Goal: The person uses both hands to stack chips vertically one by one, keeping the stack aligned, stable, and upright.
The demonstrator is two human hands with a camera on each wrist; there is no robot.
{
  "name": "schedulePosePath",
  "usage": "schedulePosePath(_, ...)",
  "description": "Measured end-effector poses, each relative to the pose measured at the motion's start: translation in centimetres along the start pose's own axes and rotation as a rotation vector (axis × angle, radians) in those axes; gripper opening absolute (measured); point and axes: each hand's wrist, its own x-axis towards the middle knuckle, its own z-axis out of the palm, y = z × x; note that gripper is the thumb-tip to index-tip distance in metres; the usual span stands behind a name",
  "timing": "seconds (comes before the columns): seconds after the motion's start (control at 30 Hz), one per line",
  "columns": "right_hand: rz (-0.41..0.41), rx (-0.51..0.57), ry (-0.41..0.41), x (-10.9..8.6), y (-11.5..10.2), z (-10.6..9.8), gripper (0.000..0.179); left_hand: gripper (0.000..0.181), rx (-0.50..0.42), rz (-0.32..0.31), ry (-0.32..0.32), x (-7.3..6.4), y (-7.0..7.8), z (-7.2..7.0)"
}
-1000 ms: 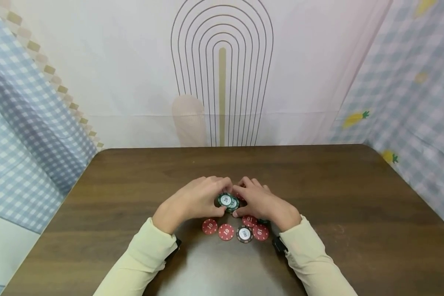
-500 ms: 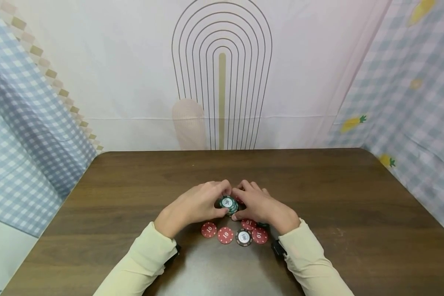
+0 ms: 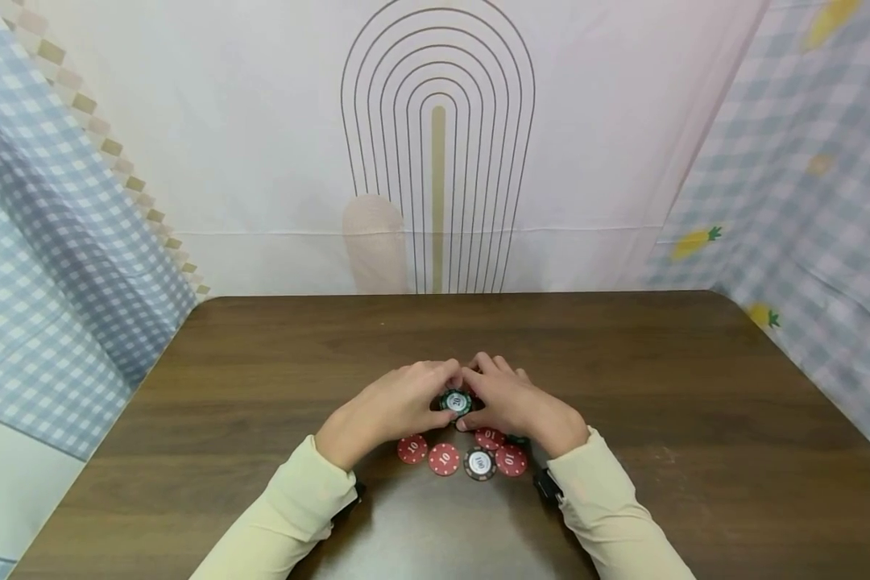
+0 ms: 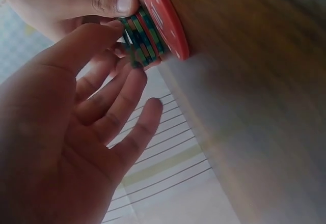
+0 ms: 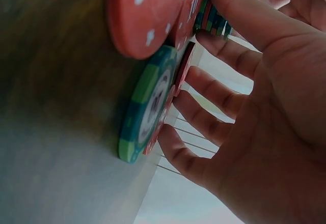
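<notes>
Between both hands, in the middle of the table, stands a short stack of poker chips (image 4: 145, 38), mostly green with a red one among them. My left hand (image 3: 399, 400) pinches a green chip marked 20 (image 3: 456, 402) between thumb and fingers, right at the top of the stack. My right hand (image 3: 516, 403) holds the stack's side with thumb and index finger. Its other fingers are spread over loose chips. Beside them, in the right wrist view, a loose green chip (image 5: 147, 107) lies near red ones; the right hand mostly hides it in the head view.
Nearer the body lie loose red chips marked 10 (image 3: 444, 459) and a black chip marked 100 (image 3: 480, 464). The brown wooden table (image 3: 261, 354) runs back to a white cloth (image 3: 261, 161). Checked cloths (image 3: 826, 201) hang at both sides.
My left hand has shifted slightly right, bringing the green 20 chip from an offset position to squarely over the stack. The right hand stays at the stack's side.
</notes>
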Motion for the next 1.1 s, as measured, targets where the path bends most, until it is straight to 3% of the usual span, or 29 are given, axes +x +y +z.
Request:
schedulePosePath(0.43,-0.006,0.000,-0.003,0.05,0.05,-0.15,0.058,0.023,0.045,-0.013,-0.032,-0.06,0.12,0.14)
schedulePosePath(0.83,-0.025,0.001,-0.011,0.03,0.19,-0.27,0.053,0.019,0.001,-0.013,-0.056,0.02,-0.05,0.07)
schedulePosePath(1.1,-0.079,0.016,-0.015,-0.28,0.66,-0.72,0.052,0.021,-0.028,-0.011,-0.057,0.04,-0.02,0.07)
